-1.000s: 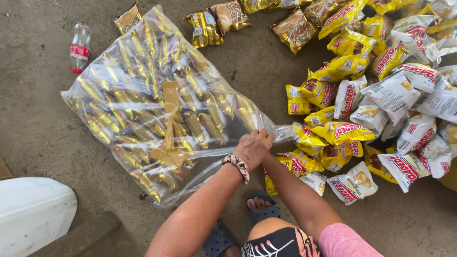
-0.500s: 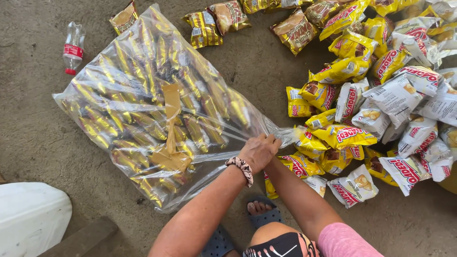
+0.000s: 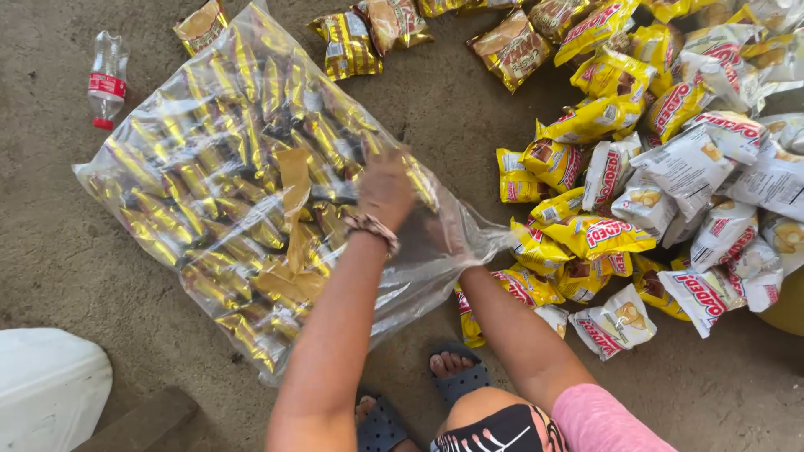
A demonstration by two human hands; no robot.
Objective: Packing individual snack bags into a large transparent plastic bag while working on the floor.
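Clear plastic fills the middle of my head view: a big transparent bag [image 3: 251, 192] packed with gold snack packets lies flat on the concrete floor [image 3: 84, 276], slanting from far left to near right. I see my left hand [image 3: 385, 188] laid on top of the bag near its right edge, arm stretched out from the near side, a beaded bracelet [image 3: 373, 228] at the wrist. The hand is blurred, so I cannot tell whether its fingers are spread or pressed together. My right hand [image 3: 435, 238] sits at the bag's open mouth on the right, seen through the film; its fingers look closed on the plastic, though I cannot tell for sure. Right of the bag lies a heap of yellow and white snack packets [image 3: 653, 159]. A small plastic bottle [image 3: 106, 79] with a red label lies far left.
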